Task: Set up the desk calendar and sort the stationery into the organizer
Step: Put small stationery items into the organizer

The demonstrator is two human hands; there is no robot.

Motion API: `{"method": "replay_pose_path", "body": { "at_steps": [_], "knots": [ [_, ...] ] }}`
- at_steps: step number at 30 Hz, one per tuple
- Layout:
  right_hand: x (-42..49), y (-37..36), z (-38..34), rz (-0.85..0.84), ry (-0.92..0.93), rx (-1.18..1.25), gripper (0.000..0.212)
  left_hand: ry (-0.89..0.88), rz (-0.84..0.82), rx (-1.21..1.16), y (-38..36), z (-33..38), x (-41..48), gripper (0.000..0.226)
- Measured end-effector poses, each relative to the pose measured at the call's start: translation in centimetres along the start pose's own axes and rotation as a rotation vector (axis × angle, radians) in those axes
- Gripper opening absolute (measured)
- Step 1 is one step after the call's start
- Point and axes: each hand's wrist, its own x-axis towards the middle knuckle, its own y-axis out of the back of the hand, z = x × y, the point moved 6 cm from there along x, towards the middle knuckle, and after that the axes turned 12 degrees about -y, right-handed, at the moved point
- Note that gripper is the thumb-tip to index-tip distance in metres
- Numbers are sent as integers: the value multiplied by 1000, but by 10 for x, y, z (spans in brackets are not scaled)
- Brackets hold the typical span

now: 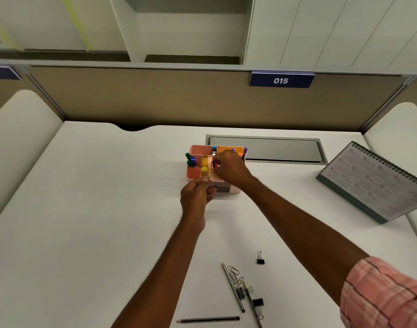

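A pink desk organizer (194, 172) stands in the middle of the white desk. Green and blue markers (190, 159) stick up in its left compartment, and a purple pen (244, 153) in its back right one. My left hand (195, 197) pinches the lower end of a yellow highlighter (204, 167) that stands in a front compartment. My right hand (228, 167) is over the organizer and pinches a small red object (214, 165). The desk calendar (378, 183) stands propped open at the right edge of the desk.
Near the front edge lie pencils (208, 319) (233, 287), a heap of paper clips (235, 275) and black binder clips (260, 259) (258, 302). A grey cable hatch (266, 150) sits behind the organizer. A partition with a blue "015" sign (281, 80) closes the back.
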Motion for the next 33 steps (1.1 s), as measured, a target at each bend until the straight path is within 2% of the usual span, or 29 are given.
{"method": "replay_pose_path", "body": {
  "at_steps": [4, 10, 16, 21, 33],
  "knots": [
    [14, -11, 0, -19, -35, -77, 23, 23, 12, 28, 11, -6, 5, 8],
    [22, -14, -1, -15, -83, -50, 45, 58, 29, 59, 24, -14, 12, 13],
    [26, -13, 1, 8, -73, -67, 35, 66, 42, 87, 28, -16, 13, 5],
    [28, -10, -3, 34, -61, -92, 30, 58, 42, 97, 32, -17, 12, 9],
    [-10, 9, 4, 51, -48, 14, 47, 28, 8, 133, 38, -22, -11, 5]
  ]
}}
